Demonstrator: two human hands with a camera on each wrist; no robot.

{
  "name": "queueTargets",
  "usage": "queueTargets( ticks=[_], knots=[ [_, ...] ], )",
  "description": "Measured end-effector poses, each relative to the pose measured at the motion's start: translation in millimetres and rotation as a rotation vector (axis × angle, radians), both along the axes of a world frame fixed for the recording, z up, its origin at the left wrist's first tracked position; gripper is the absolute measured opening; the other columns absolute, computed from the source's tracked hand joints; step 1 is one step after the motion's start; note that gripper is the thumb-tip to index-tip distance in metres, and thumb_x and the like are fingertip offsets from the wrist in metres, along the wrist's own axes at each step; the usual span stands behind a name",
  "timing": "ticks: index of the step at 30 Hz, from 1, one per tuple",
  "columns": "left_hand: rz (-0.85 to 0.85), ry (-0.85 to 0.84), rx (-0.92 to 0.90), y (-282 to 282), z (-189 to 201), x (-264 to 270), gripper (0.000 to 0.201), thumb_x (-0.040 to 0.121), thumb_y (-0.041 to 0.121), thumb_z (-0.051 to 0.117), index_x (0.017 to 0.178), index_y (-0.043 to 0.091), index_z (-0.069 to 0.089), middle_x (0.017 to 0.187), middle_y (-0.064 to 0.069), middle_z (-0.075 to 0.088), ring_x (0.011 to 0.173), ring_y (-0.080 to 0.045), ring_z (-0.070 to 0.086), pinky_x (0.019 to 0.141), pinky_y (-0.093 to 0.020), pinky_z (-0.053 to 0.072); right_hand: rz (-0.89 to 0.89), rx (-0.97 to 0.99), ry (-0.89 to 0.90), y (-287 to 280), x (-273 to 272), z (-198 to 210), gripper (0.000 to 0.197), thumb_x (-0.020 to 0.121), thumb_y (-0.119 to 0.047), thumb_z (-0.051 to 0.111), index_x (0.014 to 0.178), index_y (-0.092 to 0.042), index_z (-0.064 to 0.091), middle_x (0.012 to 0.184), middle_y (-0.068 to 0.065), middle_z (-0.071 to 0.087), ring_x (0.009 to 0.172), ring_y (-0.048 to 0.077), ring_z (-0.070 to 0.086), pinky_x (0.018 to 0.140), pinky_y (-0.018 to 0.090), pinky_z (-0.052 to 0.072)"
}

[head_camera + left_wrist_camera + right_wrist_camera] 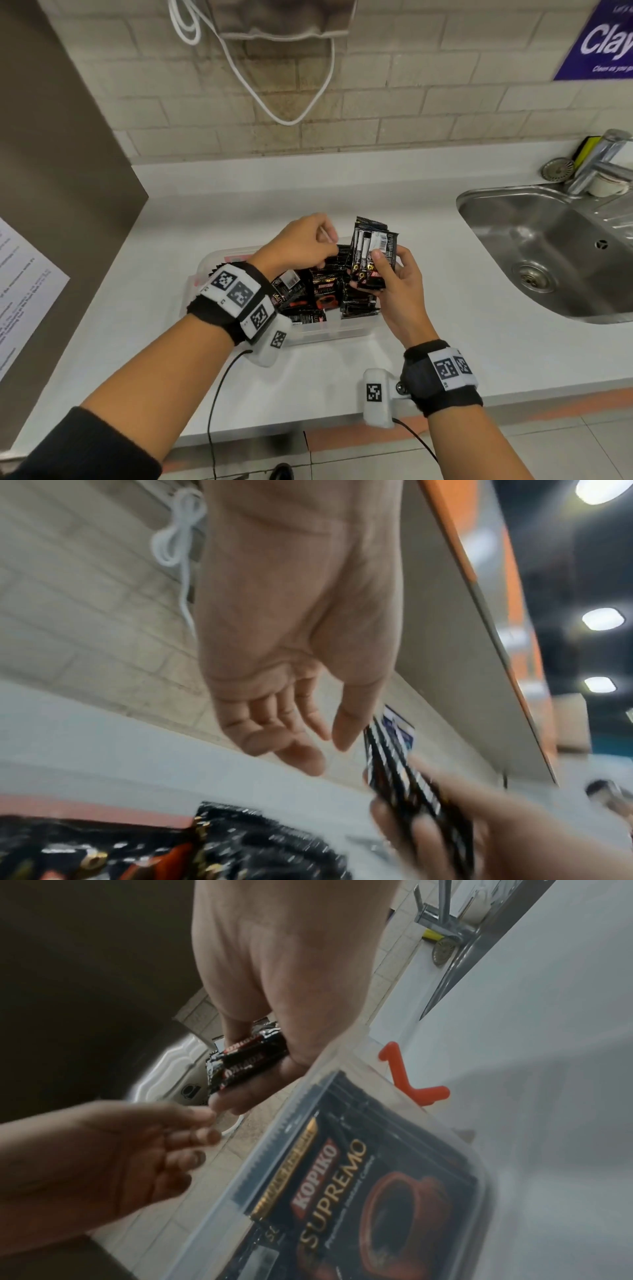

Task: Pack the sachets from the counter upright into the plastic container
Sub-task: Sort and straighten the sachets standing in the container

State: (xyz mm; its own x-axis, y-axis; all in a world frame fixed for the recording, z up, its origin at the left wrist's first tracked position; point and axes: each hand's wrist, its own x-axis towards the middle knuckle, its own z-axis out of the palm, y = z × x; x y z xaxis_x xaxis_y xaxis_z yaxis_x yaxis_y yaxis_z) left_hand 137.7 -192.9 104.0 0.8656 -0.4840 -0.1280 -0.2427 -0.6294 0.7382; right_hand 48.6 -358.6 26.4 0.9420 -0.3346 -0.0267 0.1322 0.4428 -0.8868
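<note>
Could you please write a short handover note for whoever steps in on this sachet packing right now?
Right hand: grips a bundle of black sachets, held upright over the right end of the plastic container.
Left hand: holds nothing, fingers loosely curled, above the container beside the bundle.
Container: on the white counter, left of the sink.
Done: many sachets already inside; a row at the right end stands upright, others in the middle lean or lie flat.
Left: set the held bundle in upright and straighten the tilted ones. No loose sachets show on the counter.
</note>
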Motion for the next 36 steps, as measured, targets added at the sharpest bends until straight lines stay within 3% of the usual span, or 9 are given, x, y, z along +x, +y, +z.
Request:
queueTargets(
  ticks=[5,11,17,20,24,29,32,34,36],
  knots=[
    [-0.044,0.125,-0.262,-13,12,-6,0.023,0.094,0.012,0.067,0.114,0.020,0.059,0.100,0.003,0.066,0.068,-0.009,0.068,0.057,-0.023,0.052,0.037,-0.034,0.008,1,-4,7,0.041,0.087,-0.031,0.070,0.123,-0.014,0.060,0.116,0.022,0.070,0.102,0.037,0.067,0.083,0.050,0.056],
    [0.021,0.086,-0.345,-11,5,-9,0.021,0.086,0.015,0.078,0.083,0.017,0.058,0.069,0.006,0.059,0.051,-0.008,0.056,0.050,-0.023,0.048,0.130,-0.004,0.014,1,-9,13,0.036,0.095,-0.022,0.064,0.130,-0.013,0.060,0.119,0.023,0.069,0.103,0.039,0.068,0.076,0.039,0.058],
    [0.014,0.154,-0.436,4,13,-13,0.011,0.092,0.018,0.073,0.093,0.010,0.066,0.070,0.000,0.068,0.059,-0.013,0.061,0.051,-0.022,0.049,0.057,0.056,0.012,-4,-15,12,0.035,0.092,-0.021,0.067,0.124,-0.011,0.062,0.118,0.021,0.070,0.100,0.032,0.069,0.074,0.036,0.059],
    [0.092,0.126,-0.414,15,12,-11,0.008,0.092,0.014,0.072,0.098,0.012,0.066,0.082,-0.011,0.074,0.063,-0.014,0.063,0.054,-0.024,0.052,0.017,0.074,0.037,-6,-20,13,0.033,0.088,-0.023,0.070,0.119,-0.014,0.063,0.122,0.023,0.067,0.103,0.034,0.067,0.067,0.034,0.059],
    [0.135,0.071,-0.334,27,2,-10,0.014,0.089,0.012,0.074,0.091,0.018,0.062,0.074,-0.003,0.075,0.064,-0.012,0.068,0.058,-0.025,0.054,-0.007,0.094,0.010,-9,-26,13,0.021,0.094,-0.016,0.064,0.115,-0.015,0.061,0.114,0.019,0.070,0.091,0.033,0.070,0.047,0.026,0.053],
    [0.170,0.124,-0.181,32,-19,-16,0.017,0.086,0.013,0.078,0.093,0.017,0.063,0.084,-0.007,0.074,0.065,-0.014,0.070,0.071,-0.037,0.059,-0.034,0.079,-0.001,-7,-28,14,0.019,0.099,-0.011,0.060,0.117,-0.013,0.056,0.111,0.017,0.070,0.104,0.043,0.065,0.047,0.026,0.054],
    [0.171,0.124,-0.102,31,-26,-20,0.017,0.086,0.011,0.077,0.092,0.017,0.062,0.097,-0.008,0.071,0.068,-0.014,0.071,0.067,-0.032,0.059,-0.039,0.078,0.000,-4,-28,15,0.016,0.099,-0.010,0.060,0.114,-0.013,0.056,0.116,0.027,0.065,0.107,0.048,0.060,0.045,0.023,0.051],
    [0.172,0.097,-0.046,28,-29,-21,0.018,0.087,0.010,0.076,0.094,0.015,0.061,0.091,-0.003,0.068,0.066,-0.012,0.072,0.059,-0.023,0.056,-0.033,0.070,0.006,-2,-28,16,0.018,0.098,-0.012,0.062,0.115,-0.014,0.056,0.125,0.032,0.061,0.109,0.050,0.059,0.049,0.024,0.053],
    [0.149,0.061,0.016,24,-31,-22,0.018,0.088,0.005,0.074,0.095,0.011,0.059,0.081,-0.003,0.066,0.070,-0.021,0.074,0.062,-0.029,0.060,-0.029,0.059,0.014,-1,-29,17,0.020,0.097,-0.013,0.063,0.115,-0.015,0.056,0.128,0.030,0.061,0.110,0.047,0.061,0.056,0.027,0.056]
  ],
)
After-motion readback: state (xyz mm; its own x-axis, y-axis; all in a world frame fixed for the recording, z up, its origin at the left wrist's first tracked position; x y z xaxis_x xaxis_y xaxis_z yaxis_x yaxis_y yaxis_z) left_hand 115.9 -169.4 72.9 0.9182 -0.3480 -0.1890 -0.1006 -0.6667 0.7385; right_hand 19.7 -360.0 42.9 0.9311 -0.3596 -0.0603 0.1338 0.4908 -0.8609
